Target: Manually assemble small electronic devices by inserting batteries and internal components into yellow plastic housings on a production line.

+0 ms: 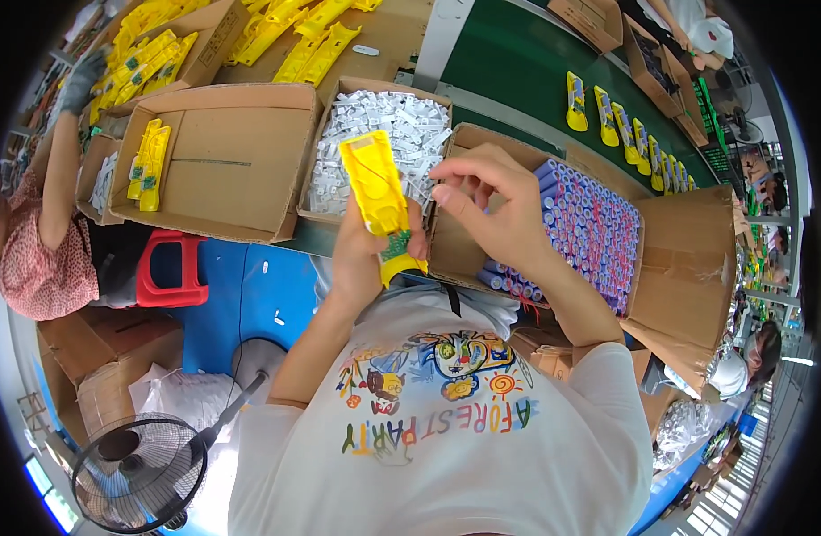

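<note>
My left hand (pixel 355 259) grips a yellow plastic shell (pixel 372 174) in front of my chest, its hollow inner side facing up. A green circuit board (pixel 399 243) sits in the shell's lower part, partly behind my fingers. To its right, my right hand (pixel 491 192) hovers at the near left of the battery box, with fingers bent and thumb and index tips apart. Nothing shows between them. Beyond the shell stands a cardboard box of small white plastic parts (pixel 339 121). Purple cylindrical batteries (pixel 589 228) with reddish wires fill much of the box under my right hand.
At left, a large cardboard box (pixel 223 170) holds a few yellow shells (pixel 149 165). More shells lie on the far table. Yellow units (pixel 608 116) line a green conveyor (pixel 517 67). A co-worker (pixel 49 241) sits left, near a red stool (pixel 171 272). A fan (pixel 141 469) stands behind left.
</note>
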The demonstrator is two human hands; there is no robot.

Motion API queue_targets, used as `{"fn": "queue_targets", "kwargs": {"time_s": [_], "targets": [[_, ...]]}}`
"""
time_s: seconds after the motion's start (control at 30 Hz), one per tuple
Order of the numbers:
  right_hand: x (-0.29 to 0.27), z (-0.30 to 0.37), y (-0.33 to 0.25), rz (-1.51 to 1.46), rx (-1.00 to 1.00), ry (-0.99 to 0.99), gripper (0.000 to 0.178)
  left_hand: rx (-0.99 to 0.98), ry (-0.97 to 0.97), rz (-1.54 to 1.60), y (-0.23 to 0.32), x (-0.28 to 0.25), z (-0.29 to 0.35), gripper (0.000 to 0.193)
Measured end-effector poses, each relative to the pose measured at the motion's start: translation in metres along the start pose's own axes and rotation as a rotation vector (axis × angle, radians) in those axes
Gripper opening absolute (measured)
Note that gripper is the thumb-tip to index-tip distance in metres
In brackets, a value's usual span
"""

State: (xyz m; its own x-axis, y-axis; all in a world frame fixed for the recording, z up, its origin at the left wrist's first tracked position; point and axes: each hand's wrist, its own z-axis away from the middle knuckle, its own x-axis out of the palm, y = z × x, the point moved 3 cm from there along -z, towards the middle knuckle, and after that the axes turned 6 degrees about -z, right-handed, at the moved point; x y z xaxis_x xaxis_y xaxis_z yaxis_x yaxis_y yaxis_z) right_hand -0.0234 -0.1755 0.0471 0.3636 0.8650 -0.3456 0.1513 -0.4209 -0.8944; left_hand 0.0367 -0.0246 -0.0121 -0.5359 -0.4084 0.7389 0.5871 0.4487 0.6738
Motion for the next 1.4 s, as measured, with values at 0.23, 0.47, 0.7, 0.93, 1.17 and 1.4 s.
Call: {"fn": "queue_targets", "kwargs": {"time_s": [0.23,0.47,0.7,0.93,1.17,1.4], "targets": [[0.027,0.025,-0.001,-0.082,0.129,-0.041,0.009,0.029,0.161,-0.169,-0.007,0.011,-0.002,0.054],[-0.03,0.006,0.059,0.589,0.207,-0.233,0.017,-0.065,0.122,-0.314,-0.009,0.004,-0.004,0.037],[-0.036,-0.008,0.036,0.664,-0.5,0.127,0.03,-0.207,-0.004,-0.281,-0.014,0.01,-0.003,0.046],[0.007,0.025,-0.004,0.55,-0.594,-0.209,0.046,-0.272,0.0,-0.227,-0.02,0.009,-0.002,0.06],[0.051,-0.004,0.002,0.704,-0.582,-0.295,0.045,-0.211,0.112,-0.022,0.026,-0.011,0.007,0.047],[0.076,-0.077,0.067,0.484,-0.004,-0.595,0.021,0.106,0.383,0.04,0.06,-0.048,0.017,0.043]]}}
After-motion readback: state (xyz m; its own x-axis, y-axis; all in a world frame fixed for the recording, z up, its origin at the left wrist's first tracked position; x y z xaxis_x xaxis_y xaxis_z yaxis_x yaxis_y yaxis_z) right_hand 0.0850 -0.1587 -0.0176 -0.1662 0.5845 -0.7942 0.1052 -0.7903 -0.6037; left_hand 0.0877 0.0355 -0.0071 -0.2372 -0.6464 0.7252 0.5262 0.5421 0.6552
